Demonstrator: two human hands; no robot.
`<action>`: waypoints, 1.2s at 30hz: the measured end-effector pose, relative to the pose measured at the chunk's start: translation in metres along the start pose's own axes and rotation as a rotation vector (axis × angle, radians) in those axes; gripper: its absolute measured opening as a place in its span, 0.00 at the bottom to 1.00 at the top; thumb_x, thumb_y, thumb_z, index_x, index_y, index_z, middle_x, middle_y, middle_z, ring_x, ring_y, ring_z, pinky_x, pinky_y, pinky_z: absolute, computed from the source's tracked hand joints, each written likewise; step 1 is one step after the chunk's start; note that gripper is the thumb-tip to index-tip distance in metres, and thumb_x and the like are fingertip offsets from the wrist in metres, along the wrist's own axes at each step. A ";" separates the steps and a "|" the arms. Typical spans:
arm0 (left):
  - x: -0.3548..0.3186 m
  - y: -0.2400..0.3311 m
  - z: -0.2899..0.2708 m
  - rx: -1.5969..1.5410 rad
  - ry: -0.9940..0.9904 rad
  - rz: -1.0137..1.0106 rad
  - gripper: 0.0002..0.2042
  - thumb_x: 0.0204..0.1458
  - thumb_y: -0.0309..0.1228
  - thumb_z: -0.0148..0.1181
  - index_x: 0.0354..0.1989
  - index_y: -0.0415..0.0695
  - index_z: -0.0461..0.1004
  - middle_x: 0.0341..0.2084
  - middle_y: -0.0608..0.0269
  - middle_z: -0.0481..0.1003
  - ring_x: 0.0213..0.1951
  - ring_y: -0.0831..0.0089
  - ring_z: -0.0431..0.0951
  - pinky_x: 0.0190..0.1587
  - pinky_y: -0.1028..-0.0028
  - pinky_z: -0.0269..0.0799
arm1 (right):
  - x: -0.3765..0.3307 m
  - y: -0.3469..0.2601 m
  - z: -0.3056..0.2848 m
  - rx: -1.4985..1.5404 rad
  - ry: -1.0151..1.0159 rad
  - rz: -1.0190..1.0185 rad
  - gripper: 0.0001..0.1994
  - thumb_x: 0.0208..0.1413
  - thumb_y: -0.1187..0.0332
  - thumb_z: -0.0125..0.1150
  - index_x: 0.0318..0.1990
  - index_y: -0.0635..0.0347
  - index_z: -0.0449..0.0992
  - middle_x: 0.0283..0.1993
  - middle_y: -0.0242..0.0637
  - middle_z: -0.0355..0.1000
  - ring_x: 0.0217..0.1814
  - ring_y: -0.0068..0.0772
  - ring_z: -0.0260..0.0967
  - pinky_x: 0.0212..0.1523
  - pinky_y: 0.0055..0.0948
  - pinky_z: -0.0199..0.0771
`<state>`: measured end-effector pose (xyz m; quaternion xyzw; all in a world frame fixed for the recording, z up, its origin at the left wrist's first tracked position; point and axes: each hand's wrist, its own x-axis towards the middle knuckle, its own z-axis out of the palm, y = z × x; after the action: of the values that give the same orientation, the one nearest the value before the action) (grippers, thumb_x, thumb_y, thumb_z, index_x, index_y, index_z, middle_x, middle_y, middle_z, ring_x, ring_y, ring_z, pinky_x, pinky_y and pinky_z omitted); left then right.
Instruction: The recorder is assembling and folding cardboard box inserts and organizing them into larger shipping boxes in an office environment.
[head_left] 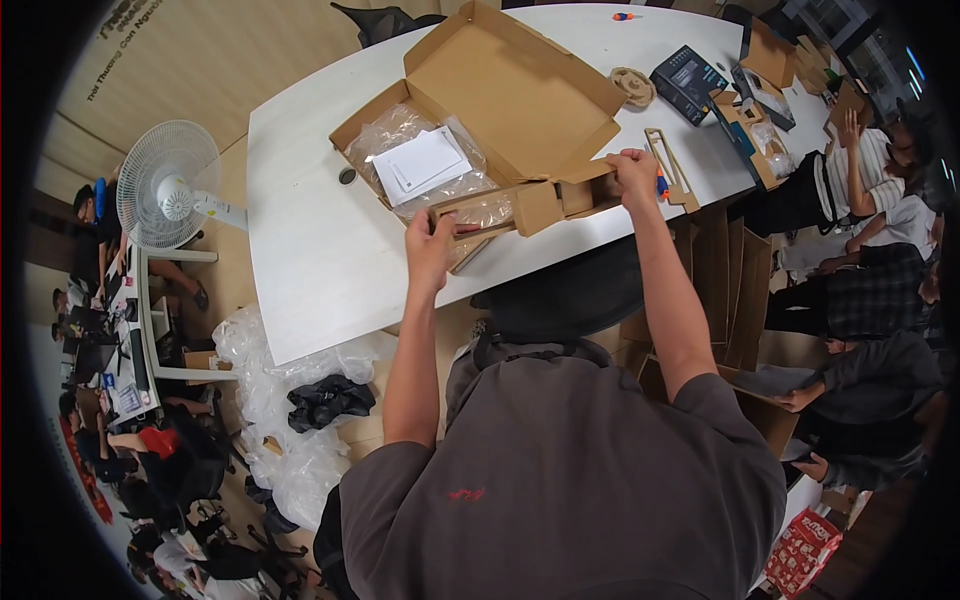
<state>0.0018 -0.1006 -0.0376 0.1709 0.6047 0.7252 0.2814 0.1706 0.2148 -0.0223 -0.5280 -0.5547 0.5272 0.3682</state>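
An open brown cardboard box point(520, 90) lies on the white table point(310, 240), its lid raised toward the far side. Inside it a white paper sheet point(420, 165) rests on clear plastic wrap point(400, 130). My left hand point(430, 245) grips the near front flap of the box at its left end. My right hand point(635, 172) pinches the same front flap point(535, 205) at its right end. Both arms reach up from the lower edge across my grey shirt.
A cardboard insert point(670, 165), a round cardboard piece point(633, 87), a dark box point(688, 82) and more open cartons point(760, 60) lie on the table's right. Other people sit at right. A white fan point(165, 185) stands at left. Plastic wrap point(280, 400) litters the floor.
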 end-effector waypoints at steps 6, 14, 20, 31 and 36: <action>-0.009 0.041 -0.026 -0.115 -0.014 0.025 0.08 0.58 0.25 0.53 0.42 0.33 0.67 0.32 0.61 0.72 0.33 0.66 0.80 0.39 0.74 0.73 | 0.024 -0.002 -0.039 0.123 -0.061 0.209 0.09 0.47 0.76 0.65 0.31 0.57 0.69 0.18 0.26 0.61 0.12 0.17 0.51 0.12 0.22 0.45; -0.025 0.054 -0.073 -0.101 0.175 0.021 0.07 0.60 0.27 0.52 0.37 0.36 0.65 0.27 0.65 0.68 0.33 0.58 0.82 0.40 0.70 0.76 | 0.046 0.075 -0.072 -0.121 0.025 0.143 0.09 0.48 0.78 0.63 0.33 0.58 0.69 0.19 0.29 0.64 0.12 0.19 0.55 0.10 0.23 0.48; -0.021 0.024 -0.046 -0.233 0.176 -0.105 0.06 0.62 0.29 0.50 0.38 0.38 0.65 0.22 0.67 0.65 0.35 0.56 0.82 0.42 0.58 0.81 | 0.055 0.135 -0.040 -0.373 -0.212 0.238 0.20 0.48 0.78 0.64 0.49 0.64 0.67 0.27 0.39 0.69 0.23 0.26 0.69 0.16 0.26 0.65; -0.026 -0.016 0.036 -0.314 0.044 -0.197 0.06 0.62 0.26 0.49 0.43 0.38 0.63 0.24 0.67 0.65 0.37 0.59 0.81 0.44 0.65 0.78 | -0.111 0.051 -0.032 0.491 -0.675 0.204 0.32 0.58 0.55 0.62 0.64 0.61 0.59 0.54 0.42 0.70 0.44 0.32 0.74 0.39 0.27 0.75; -0.035 -0.041 0.101 -0.270 -0.189 -0.245 0.05 0.62 0.25 0.49 0.43 0.39 0.63 0.27 0.66 0.65 0.37 0.61 0.81 0.36 0.73 0.74 | -0.185 0.052 -0.048 0.704 -0.553 0.122 0.29 0.60 0.61 0.62 0.64 0.60 0.58 0.52 0.42 0.71 0.42 0.28 0.73 0.38 0.22 0.72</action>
<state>0.0967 -0.0385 -0.0527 0.1241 0.4893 0.7406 0.4435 0.2591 0.0385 -0.0377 -0.2418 -0.3869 0.8259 0.3314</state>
